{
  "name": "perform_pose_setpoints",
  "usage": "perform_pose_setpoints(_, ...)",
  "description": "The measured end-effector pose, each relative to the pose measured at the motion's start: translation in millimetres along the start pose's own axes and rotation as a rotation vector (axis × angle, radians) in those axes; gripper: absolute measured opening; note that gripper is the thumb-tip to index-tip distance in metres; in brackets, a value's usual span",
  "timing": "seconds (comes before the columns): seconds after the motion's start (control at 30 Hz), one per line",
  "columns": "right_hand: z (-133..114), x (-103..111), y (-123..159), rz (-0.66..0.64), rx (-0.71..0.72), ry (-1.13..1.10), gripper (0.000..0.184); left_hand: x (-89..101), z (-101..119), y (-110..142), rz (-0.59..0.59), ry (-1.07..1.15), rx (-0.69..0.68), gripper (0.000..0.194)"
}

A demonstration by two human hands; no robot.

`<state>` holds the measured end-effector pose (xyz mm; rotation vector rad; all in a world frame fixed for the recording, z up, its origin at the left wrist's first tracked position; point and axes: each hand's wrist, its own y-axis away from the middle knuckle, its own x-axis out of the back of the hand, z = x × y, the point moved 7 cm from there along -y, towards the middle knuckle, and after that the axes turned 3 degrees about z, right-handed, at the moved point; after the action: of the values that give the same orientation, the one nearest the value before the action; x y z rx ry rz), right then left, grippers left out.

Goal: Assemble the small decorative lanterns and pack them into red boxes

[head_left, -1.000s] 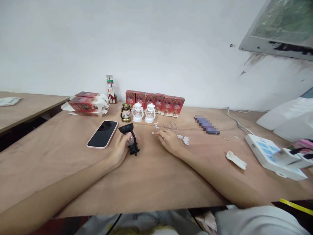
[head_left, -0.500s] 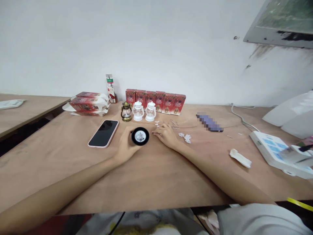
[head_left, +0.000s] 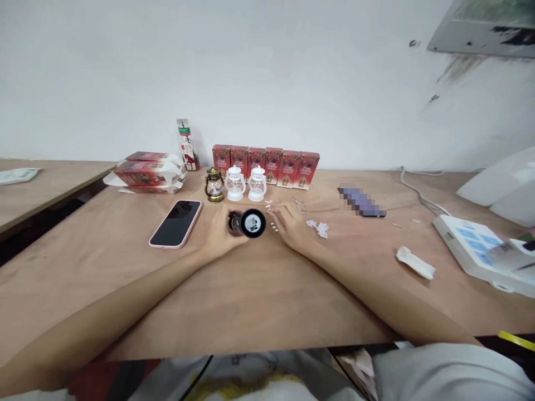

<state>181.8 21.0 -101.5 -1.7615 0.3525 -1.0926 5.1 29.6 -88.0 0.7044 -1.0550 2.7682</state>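
My left hand (head_left: 221, 233) is closed round a small black lantern (head_left: 234, 223). The lantern is tipped so that its round base (head_left: 253, 223), with a pale disc in the middle, faces me. To the right of it my right hand (head_left: 291, 225) rests low over the table, fingers apart and apparently holding nothing. Small pale pieces (head_left: 274, 227) lie beside its fingers. Behind the hands stand a bronze-coloured lantern (head_left: 214, 186) and two white lanterns, one on the left (head_left: 235, 185) and one on the right (head_left: 257, 185).
Several red boxes (head_left: 273, 166) stand along the wall. Flattened red cartons (head_left: 144, 171) and a phone (head_left: 176, 224) lie left. White scraps (head_left: 321, 229), a second phone (head_left: 361, 201), a crumpled white strip (head_left: 414, 263) and a power strip (head_left: 463, 239) lie right.
The black lantern has tilted so its side shows and its base has shifted right. My right hand's fingers have spread, and small pale pieces now show beside them.
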Motion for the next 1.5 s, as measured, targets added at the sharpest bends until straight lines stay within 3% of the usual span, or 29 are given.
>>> perform_pose_setpoints(0.1, -15.5, 22.5, 4.4, 0.190, 0.012, -0.159, 0.016, -1.3, 1.1, -0.1, -0.081, -0.027, -0.025, 0.043)
perform_pose_setpoints(0.17, -30.7, 29.9, 7.4, 0.250, 0.072, -0.267, 0.014, -3.9, 4.9, 0.3, -0.133, -0.019, -0.077, 0.046)
perform_pose_setpoints(0.27, -47.4, 30.5, 9.7, 0.256, 0.124, -0.349, 0.013, -10.1, 9.8, 2.2, -0.228, 0.015, -0.119, 0.062)
perform_pose_setpoints(0.37, -48.7, 25.2, 9.4, 0.219, 0.077, -0.368, 0.012, -16.0, 9.7, 4.6, -0.296, 0.077, -0.100, 0.072)
perform_pose_setpoints(0.53, -45.5, 23.0, 7.9, 0.211, 0.057, -0.371, 0.012, -22.3, -4.1, 6.1, -0.245, 0.095, -0.051, 0.093)
perform_pose_setpoints(0.63, -47.2, 25.9, 6.9, 0.239, 0.072, -0.345, 0.011, -21.1, -11.5, 5.5, -0.181, 0.004, -0.036, 0.077)
perform_pose_setpoints(0.77, -49.7, 23.9, 7.3, 0.201, 0.080, -0.329, 0.013, -18.0, -1.8, 5.3, -0.214, -0.113, -0.122, 0.051)
perform_pose_setpoints(0.93, -61.0, 14.7, 10.7, 0.069, 0.193, -0.343, 0.016, -14.9, 9.1, 4.9, -0.231, -0.127, -0.159, 0.043)
perform_pose_setpoints(1.23, -71.8, 22.7, 8.4, 0.163, 0.279, -0.074, 0.019, -18.5, 16.8, 8.6, -0.272, -0.024, -0.285, 0.031)
perform_pose_setpoints(1.37, -70.9, 22.6, 8.4, 0.165, 0.226, -0.134, 0.014, -18.7, 16.6, 7.4, -0.292, -0.005, -0.228, 0.032)
perform_pose_setpoints(1.5, -55.1, 23.7, 7.6, 0.207, 0.066, -0.293, 0.007, -16.6, 15.7, 6.0, -0.263, -0.030, -0.196, 0.036)
